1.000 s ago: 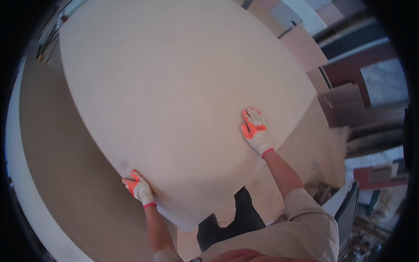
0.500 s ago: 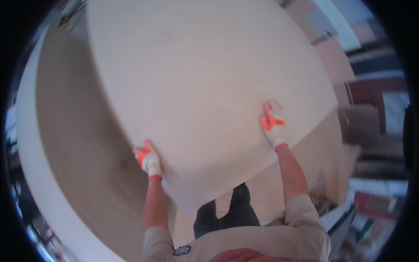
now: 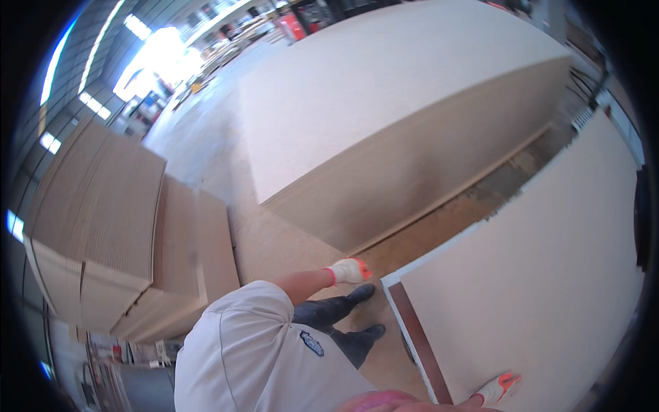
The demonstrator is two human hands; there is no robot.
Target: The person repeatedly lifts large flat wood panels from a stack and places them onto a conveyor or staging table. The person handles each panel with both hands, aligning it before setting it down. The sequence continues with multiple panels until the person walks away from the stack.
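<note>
My left hand [image 3: 350,270], in a white work glove with orange fingers, hangs above the floor between a tall stack of boards and a lower board. Nothing shows in it, and its fingers look loosely bent. At the lower right my right hand [image 3: 500,389], gloved alike, rests with outstretched fingers on a large pale board [image 3: 522,275]. That board lies flat, with a dark brown strip [image 3: 419,343] along its near left edge. Ahead stands the stack of large pale boards [image 3: 412,89], its layered side facing me.
More stacked brown boards [image 3: 103,206] stand at the left. A narrow gap of brown floor [image 3: 439,223] runs between the tall stack and the lower board. Concrete floor [image 3: 199,130] stretches toward a bright opening. Red equipment [image 3: 293,27] stands at the back.
Both hands were on a large pale board before me. Now the left has come off it and hangs free. My view has swung toward the left; the right hand lies on the board at the right.
</note>
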